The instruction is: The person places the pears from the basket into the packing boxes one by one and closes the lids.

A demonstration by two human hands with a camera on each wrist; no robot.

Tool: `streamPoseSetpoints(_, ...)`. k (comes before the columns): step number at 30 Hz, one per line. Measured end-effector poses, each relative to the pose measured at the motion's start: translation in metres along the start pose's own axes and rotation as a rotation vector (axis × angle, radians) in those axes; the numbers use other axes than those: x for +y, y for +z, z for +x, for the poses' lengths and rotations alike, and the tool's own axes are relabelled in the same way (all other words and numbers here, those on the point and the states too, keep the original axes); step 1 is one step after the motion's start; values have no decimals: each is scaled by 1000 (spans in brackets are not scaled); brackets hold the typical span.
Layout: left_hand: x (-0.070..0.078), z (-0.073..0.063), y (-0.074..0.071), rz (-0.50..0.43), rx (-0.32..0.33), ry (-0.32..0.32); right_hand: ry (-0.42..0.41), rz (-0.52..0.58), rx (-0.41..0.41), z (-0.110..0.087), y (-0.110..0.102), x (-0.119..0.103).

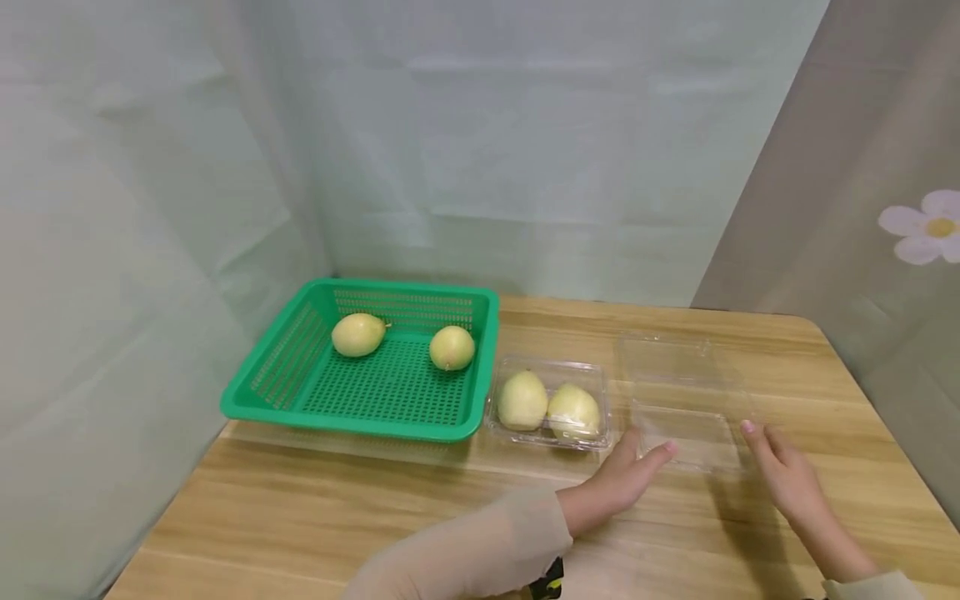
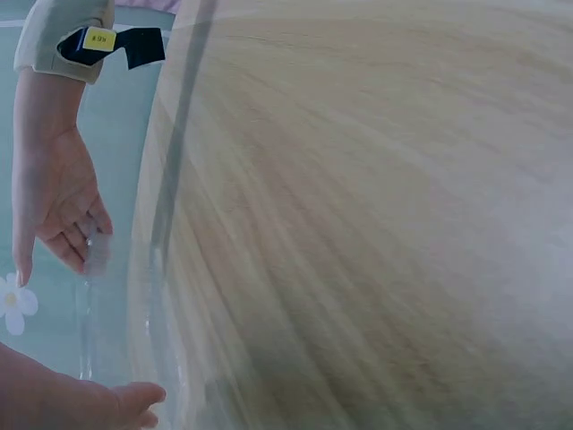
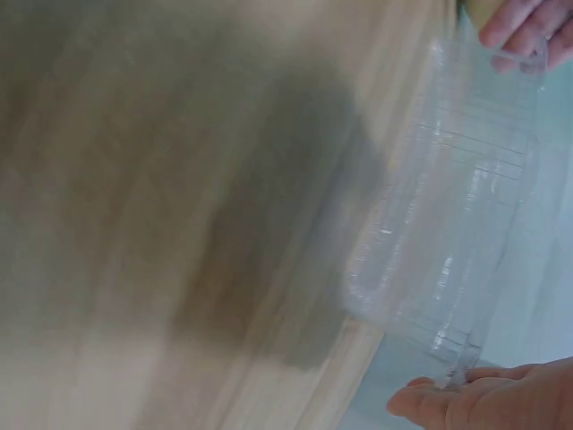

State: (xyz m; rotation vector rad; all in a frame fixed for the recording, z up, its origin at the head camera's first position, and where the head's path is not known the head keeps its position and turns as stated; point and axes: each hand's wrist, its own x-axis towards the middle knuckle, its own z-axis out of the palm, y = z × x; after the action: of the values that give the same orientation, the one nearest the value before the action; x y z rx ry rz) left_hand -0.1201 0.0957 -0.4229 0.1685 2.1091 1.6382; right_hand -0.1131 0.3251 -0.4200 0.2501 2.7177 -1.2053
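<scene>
A clear plastic clamshell box (image 1: 686, 437) with its lid opened out is between my two hands, to the right of the fruit. At its near left side, my left hand (image 1: 618, 479) grips the edge with the thumb toward the box. My right hand (image 1: 791, 479) holds the opposite side, its fingers at the rim (image 3: 457, 372) in the right wrist view. Nothing lies inside this box. Left of it, a second clear box (image 1: 551, 367) holds two pale yellow pears (image 1: 522, 400), close to my left hand.
A green plastic basket (image 1: 360, 427) stands at the left of the wooden table (image 1: 337, 517) with two more pears (image 1: 358, 335) in it. Pale curtains (image 1: 525, 150) hang behind and beside the table. A flower print (image 1: 930, 227) shows on the right one.
</scene>
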Motion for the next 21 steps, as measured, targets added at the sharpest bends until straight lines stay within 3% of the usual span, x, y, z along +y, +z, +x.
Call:
streamPoseSetpoints(10, -8, -4, 0, -62, 80, 56, -30, -96, 75, -11, 24, 0)
streamPoseSetpoints(16, -7, -5, 0, -69, 80, 78, -71, -99, 162, -15, 28, 2)
streamPoseSetpoints(21, -5, -6, 0, -73, 70, 66, -91, -89, 184, -17, 28, 1)
